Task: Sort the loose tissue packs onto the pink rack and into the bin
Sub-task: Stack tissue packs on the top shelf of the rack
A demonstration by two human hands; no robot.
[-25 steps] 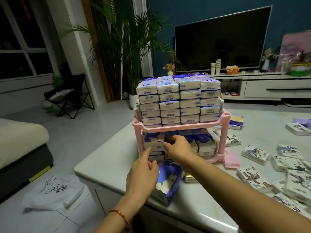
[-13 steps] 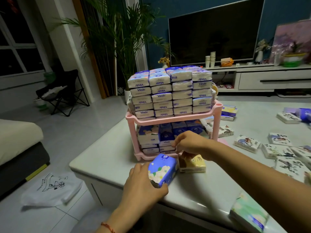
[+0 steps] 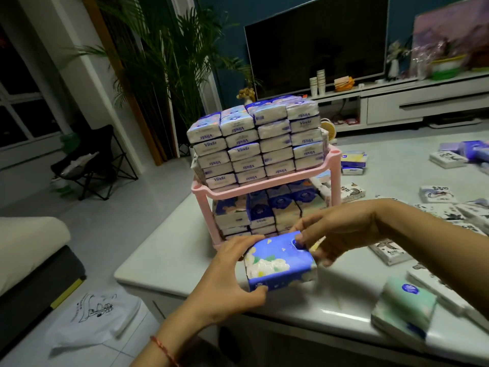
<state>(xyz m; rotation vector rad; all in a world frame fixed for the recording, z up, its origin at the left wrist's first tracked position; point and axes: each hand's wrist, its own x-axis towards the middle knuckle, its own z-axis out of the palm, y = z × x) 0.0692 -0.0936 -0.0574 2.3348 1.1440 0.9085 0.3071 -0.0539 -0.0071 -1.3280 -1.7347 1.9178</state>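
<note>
Blue pack (image 3: 280,263): held by both hands just in front of the pink rack (image 3: 264,182), above the tabletop (image 3: 169,250) near its front left corner.
Left hand (image 3: 225,282): fingers curled round the pack's left end, thumb under its lower edge.
Right hand (image 3: 338,229): fingers closed on the pack's far right corner; a sliver of yellow shows below them, but I cannot tell what it is.
Rack: 2 tiers; the top tier carries 4 columns of white packs, the lower one looks nearly full of blue packs.
Doing it well: probably turn the pack to match its neighbours, slide it in level, and avoid nudging the tall top stack.
Loose packs: many lie toward the tabletop's right edge, with a green pack (image 3: 407,300) at the front edge.
Hard to tell: no bin is in view; free space in the lower tier is hidden by the hands; the right-side packs are cut off and blurred.
</note>
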